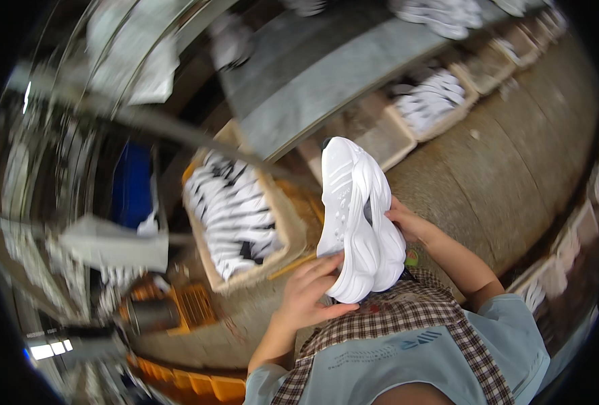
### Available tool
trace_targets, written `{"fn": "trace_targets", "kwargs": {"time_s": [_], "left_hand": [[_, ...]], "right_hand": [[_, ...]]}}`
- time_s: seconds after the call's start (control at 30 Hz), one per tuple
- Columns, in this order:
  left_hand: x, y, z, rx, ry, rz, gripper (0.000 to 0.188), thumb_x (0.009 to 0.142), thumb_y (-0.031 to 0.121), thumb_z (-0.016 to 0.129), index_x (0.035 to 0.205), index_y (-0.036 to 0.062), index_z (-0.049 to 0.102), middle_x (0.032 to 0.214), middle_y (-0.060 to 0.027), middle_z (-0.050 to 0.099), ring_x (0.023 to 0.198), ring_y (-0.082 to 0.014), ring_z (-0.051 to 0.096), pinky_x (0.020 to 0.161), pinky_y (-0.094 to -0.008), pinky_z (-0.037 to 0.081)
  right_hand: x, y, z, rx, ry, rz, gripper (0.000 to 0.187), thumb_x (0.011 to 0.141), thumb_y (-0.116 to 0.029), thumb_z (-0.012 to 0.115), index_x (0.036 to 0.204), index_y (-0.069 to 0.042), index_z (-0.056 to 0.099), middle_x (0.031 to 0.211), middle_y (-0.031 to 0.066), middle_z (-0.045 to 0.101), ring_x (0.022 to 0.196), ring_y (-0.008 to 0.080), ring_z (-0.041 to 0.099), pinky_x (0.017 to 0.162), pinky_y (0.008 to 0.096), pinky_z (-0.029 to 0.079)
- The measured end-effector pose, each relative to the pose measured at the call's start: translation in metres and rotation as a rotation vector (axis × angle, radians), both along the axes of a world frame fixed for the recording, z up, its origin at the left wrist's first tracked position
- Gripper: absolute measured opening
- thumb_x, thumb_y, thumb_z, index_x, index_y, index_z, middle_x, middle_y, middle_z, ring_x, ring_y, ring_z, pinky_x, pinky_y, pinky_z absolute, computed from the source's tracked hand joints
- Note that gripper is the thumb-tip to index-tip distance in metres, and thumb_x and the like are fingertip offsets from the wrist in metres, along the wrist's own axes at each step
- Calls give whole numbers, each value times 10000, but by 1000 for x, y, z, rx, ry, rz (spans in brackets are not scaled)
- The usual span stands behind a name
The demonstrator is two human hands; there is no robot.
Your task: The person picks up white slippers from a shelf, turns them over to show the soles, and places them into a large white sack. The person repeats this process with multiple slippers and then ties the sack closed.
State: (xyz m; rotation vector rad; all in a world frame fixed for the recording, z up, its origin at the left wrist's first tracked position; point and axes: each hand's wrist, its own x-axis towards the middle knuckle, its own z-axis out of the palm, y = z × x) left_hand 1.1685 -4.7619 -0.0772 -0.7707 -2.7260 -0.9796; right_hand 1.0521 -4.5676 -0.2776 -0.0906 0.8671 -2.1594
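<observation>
In front of my chest I hold a pair of white sneakers (360, 223) with thick, wavy soles, pressed together and standing on end. A dark spot shows at the top edge of the nearer-left shoe. My left hand (311, 291) grips the lower left side, its fingers lying over the shoe and its thumb beneath. From the right, my right hand (407, 221) clasps the other side with bent fingers, partly hidden behind the shoe.
Ahead to the left stands a beige bin (282, 229) packed with white shoes with dark parts. A long grey table (299, 88) runs beyond, and more bins (441, 131) line its edge. A metal rack (49, 202) and an orange crate (195, 304) are at left.
</observation>
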Motion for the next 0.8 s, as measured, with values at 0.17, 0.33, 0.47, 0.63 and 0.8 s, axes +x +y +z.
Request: {"fn": "trace_targets", "kwargs": {"time_s": [0.17, 0.33, 0.47, 0.63, 0.8], "left_hand": [[75, -64, 12, 12, -6, 221, 436, 557, 339, 829, 720, 26, 573, 1220, -164, 554, 954, -333, 534, 937, -488, 356], [106, -139, 9, 177, 0, 507, 571, 607, 379, 791, 966, 7, 548, 1229, -180, 536, 1287, -419, 339, 1004, -562, 224], [97, -220, -3, 455, -70, 669, 577, 723, 224, 664, 1211, -16, 471, 1249, -211, 496, 1260, -371, 382, 1024, -438, 292], [28, -331, -46, 514, -2, 682, 635, 755, 145, 619, 1315, -31, 377, 1297, -215, 447, 1202, -313, 447, 1013, -360, 329], [-81, -411, -97, 828, 59, 557, 620, 731, 26, 502, 1328, -35, 347, 1292, -222, 440, 1196, -306, 451, 1007, -353, 332]], "right_hand": [[29, -109, 13, -56, 7, 299, 714, 801, -134, 540, 1400, -53, 160, 1345, 154, 373, 1247, 267, 389, 1055, 392, 317], [36, -224, 24, 1, 54, 439, 654, 796, -142, 524, 1369, -15, 236, 1319, 145, 401, 1231, 234, 393, 1037, 371, 322], [1, -321, 29, 157, 192, 408, 658, 746, -145, 559, 1335, 8, 309, 1245, 140, 470, 1154, 225, 460, 986, 337, 366], [-91, -440, 40, 234, 394, 258, 709, 654, -141, 580, 1302, 41, 360, 1151, 160, 531, 980, 214, 550, 880, 306, 445], [-212, -514, 60, 580, 784, -20, 778, 603, -158, 615, 1305, 50, 354, 1160, 172, 530, 995, 241, 544, 860, 292, 440]]}}
